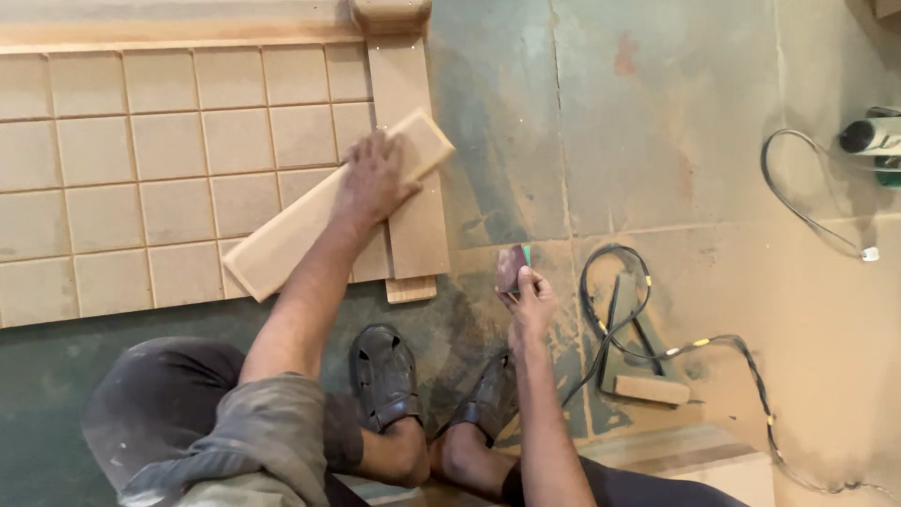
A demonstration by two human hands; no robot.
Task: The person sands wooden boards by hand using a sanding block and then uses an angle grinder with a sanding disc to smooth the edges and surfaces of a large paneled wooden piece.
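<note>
We are pressing the left hand (373, 178) flat on a plank (328, 207), fingers spread open, not gripping. The plank is lying slantwise under those fingers, across the corner of a grid panel (141, 169) on the floor (657, 141). The right hand (530, 300) is pinching a sandpaper piece (512, 266), fingers closed on it. Cable (610, 282) lying just right of those fingers.

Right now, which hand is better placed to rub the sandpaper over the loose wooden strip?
Probably the right. The right hand already pinches the sandpaper piece above the dusty floor. The left hand presses flat on the wooden strip, steadying it on the grid-grooved panel.
</note>
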